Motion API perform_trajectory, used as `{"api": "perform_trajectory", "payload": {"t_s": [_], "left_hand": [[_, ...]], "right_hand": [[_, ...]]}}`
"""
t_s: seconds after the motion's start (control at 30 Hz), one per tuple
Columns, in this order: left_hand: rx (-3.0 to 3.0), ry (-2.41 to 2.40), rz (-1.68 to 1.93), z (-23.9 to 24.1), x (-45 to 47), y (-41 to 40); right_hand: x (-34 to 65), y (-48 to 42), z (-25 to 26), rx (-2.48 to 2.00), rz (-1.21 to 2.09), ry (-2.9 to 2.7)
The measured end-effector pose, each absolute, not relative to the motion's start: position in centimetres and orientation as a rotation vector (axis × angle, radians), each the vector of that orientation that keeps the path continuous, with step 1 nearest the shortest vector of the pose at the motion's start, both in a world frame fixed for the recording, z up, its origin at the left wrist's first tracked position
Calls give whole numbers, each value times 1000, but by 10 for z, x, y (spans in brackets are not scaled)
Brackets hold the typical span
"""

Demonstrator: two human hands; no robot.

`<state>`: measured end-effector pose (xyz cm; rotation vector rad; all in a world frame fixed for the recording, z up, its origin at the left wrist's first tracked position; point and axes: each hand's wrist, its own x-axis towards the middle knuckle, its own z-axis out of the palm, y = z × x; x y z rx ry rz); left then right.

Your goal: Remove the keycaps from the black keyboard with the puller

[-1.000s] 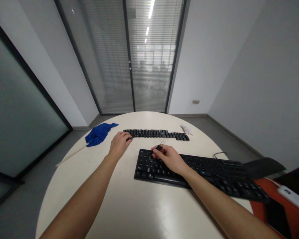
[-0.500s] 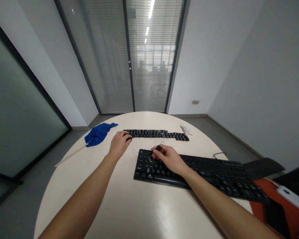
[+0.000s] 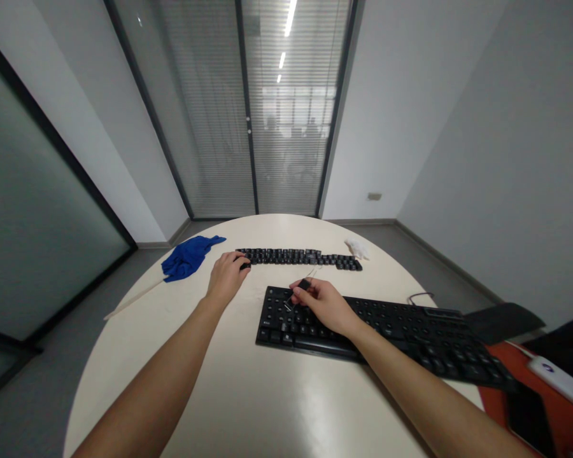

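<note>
My left hand (image 3: 226, 275) is at the left end of several rows of loose black keycaps (image 3: 286, 256) laid out on the table. Its fingers are closed on a black keycap (image 3: 245, 266) there, partly hidden under the fingertips. In my right hand (image 3: 328, 302) is a keycap puller (image 3: 304, 284) with a small black handle and thin metal wires. That hand hovers over the upper left of a black keyboard (image 3: 315, 340), which has bare key posts in its upper rows and keycaps on the lower ones. My right forearm crosses above the keyboard.
A blue cloth (image 3: 188, 257) lies at the left beside a pale stick (image 3: 134, 300). Crumpled white material (image 3: 357, 249) sits near the far right edge of the round table (image 3: 210, 407). At the right are an orange surface, a dark phone (image 3: 529, 416) and a white power strip (image 3: 561, 381).
My left hand has shifted very slightly left at the keycap row. My right hand and the keycap puller have stayed in place.
</note>
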<state>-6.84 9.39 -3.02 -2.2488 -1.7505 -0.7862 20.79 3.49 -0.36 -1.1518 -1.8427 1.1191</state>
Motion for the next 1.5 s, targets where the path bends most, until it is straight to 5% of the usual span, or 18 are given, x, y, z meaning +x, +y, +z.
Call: {"api": "perform_trajectory", "payload": {"t_s": [0.33,0.63,1.03,1.5], "left_hand": [[-2392,-1602,-992,-16,-54,77],[-3211,-1138,-934,0,-8,38],[-3355,-1150,-983,-2,-10,42],[-3355,-1151,-1043,-2,3,33]], "right_hand": [[214,33,5,-1109,1109,-1847],[221,26,20,-1086,1020,-2082],[227,19,36,-885,878,-2361],[241,32,25,-996,1224,-2184]]}}
